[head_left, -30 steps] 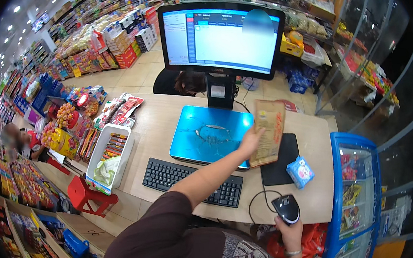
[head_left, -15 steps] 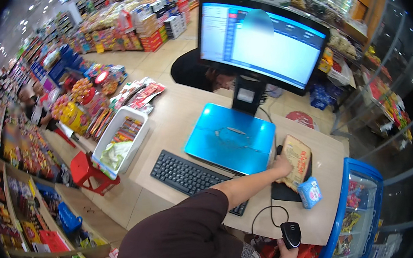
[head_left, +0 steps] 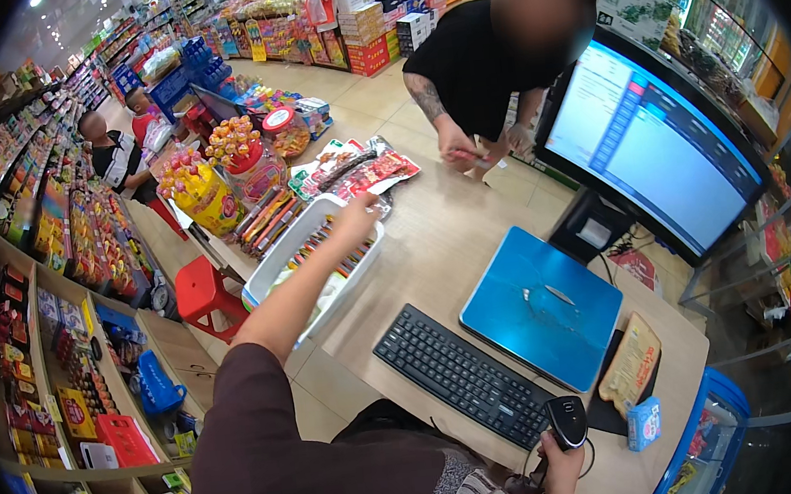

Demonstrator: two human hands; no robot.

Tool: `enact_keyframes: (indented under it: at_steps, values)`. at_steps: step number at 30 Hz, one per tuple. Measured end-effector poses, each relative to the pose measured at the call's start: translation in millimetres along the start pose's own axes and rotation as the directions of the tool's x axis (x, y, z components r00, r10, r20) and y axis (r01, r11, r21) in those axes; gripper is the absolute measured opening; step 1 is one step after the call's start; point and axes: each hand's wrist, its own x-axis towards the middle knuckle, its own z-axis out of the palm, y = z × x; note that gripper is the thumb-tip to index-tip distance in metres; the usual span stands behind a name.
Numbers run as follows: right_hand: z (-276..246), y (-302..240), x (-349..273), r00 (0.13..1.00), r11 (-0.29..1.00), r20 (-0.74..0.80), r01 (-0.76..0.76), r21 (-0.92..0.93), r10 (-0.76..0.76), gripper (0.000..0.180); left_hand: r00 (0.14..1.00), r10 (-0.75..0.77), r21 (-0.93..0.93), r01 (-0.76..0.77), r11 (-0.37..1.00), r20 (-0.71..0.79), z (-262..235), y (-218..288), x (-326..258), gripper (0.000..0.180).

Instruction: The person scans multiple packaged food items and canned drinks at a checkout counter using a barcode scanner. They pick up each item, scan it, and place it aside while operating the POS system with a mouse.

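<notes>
My left arm stretches over a long white bin (head_left: pixel 374 245) of small packets. At its end my left hand (head_left: pixel 353 222) is beside the flat red-and-white snack packs (head_left: pixel 379 170), fingers extended and holding nothing I can see. Low at the right, my right hand (head_left: pixel 560 467) grips a black handheld barcode scanner (head_left: pixel 567 421), its head tilted up beside the keyboard (head_left: pixel 460 374). Past the keyboard are a blue-topped flat scale (head_left: pixel 534 305), a tan food package (head_left: pixel 632 365) on a black pad and a small light-blue box (head_left: pixel 644 424).
A monitor (head_left: pixel 647 142) stands at the far right of the counter. Across the counter a person in black (head_left: pixel 464 69) leans in, hands together around something small and red. Lollipop tubs (head_left: pixel 205 197) line the left side. A red stool (head_left: pixel 207 296) and stocked shelves (head_left: pixel 76 392) are farther left.
My left hand has left the tan package and swung left to the snack packs. The view has turned left. The person across the counter, mostly hidden before, now shows beside the monitor.
</notes>
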Motion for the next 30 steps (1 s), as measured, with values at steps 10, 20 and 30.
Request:
enact_keyframes:
  at_steps: [10,20,30]
  values:
    - [106,-14,-7,0.999,0.992,-0.013,-0.032,-0.124,0.031,0.023,0.987,0.038,0.226,-0.074,0.971,0.158,-20,-50,90,0.031]
    - [158,-33,-9,0.993,0.972,-0.007,-0.114,-0.204,0.115,0.023,0.884,0.215,0.554,-0.433,0.711,0.415,94,7,72,0.089]
    - [151,-21,-14,0.993,0.983,-0.016,-0.117,-0.143,0.116,0.022,0.79,0.185,0.37,-0.463,0.805,0.585,128,2,50,0.051]
